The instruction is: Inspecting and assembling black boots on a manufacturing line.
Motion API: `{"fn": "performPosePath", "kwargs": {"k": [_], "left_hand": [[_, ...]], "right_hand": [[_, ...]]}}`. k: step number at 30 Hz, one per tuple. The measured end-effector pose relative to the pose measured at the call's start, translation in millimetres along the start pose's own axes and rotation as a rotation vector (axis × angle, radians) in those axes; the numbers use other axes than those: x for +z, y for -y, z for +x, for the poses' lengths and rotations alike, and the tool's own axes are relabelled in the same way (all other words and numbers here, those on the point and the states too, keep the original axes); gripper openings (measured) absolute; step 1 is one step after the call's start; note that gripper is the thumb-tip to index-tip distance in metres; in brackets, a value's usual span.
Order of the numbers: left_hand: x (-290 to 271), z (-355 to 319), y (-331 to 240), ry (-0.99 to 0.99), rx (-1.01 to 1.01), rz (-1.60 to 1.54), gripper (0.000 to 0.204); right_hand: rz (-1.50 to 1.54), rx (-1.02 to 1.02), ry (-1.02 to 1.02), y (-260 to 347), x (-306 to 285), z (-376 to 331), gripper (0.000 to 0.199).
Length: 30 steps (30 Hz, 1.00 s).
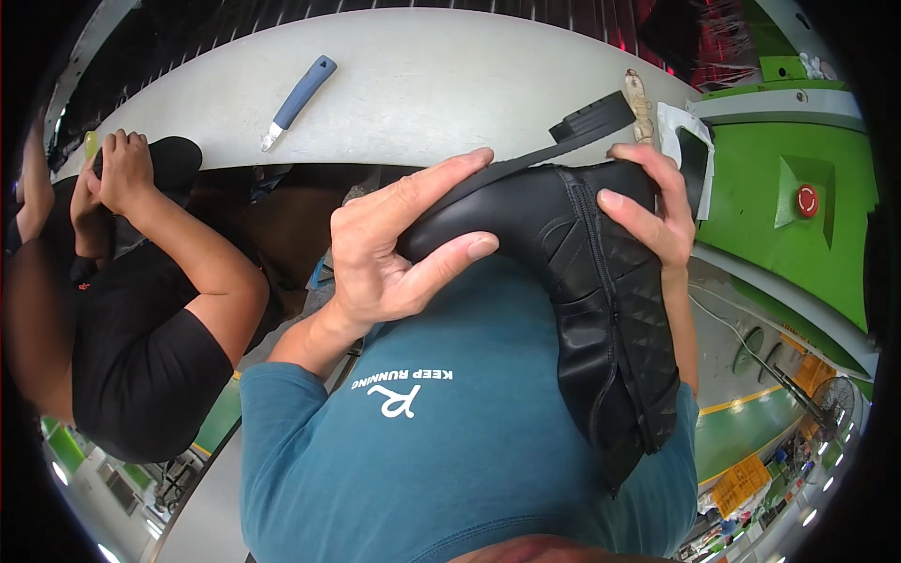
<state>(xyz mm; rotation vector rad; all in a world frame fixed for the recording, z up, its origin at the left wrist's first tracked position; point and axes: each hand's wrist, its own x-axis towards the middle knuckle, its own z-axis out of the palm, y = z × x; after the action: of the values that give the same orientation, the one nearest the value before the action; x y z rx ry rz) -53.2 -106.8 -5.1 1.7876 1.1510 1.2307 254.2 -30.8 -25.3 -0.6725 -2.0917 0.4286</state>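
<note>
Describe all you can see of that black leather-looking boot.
The black leather-looking boot has a smooth foot and a creased shaft with a raised geometric pattern; a black zipper runs along it. It is held sideways, toe end left, shaft toward the picture's bottom, before the teal T-shirt. The left hand holds the toe end, the right hand the heel end. A black sole with a block heel stands apart at the heel; the left hand hides how it meets the toe.

Both hands (377, 251) (670, 223) apart, half-curled in grip
</note>
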Motion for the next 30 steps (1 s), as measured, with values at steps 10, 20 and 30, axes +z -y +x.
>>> {"fn": "performPosePath", "kwargs": {"k": [10,20,30], "left_hand": [[12,4,18,0.045,-0.054,-0.122,0.070],[36,-11,45,-0.053,-0.322,-0.498,0.078],[13,-32,71,0.130,-0.142,-0.410,0.100]], "right_hand": [[-0.018,-0.005,0.041,2,-5,8,0.047],[0.053,0.238,0.290,-10,-10,35,0.045],[0.444,0.788,0.329,-98,-5,22,0.038]]}}
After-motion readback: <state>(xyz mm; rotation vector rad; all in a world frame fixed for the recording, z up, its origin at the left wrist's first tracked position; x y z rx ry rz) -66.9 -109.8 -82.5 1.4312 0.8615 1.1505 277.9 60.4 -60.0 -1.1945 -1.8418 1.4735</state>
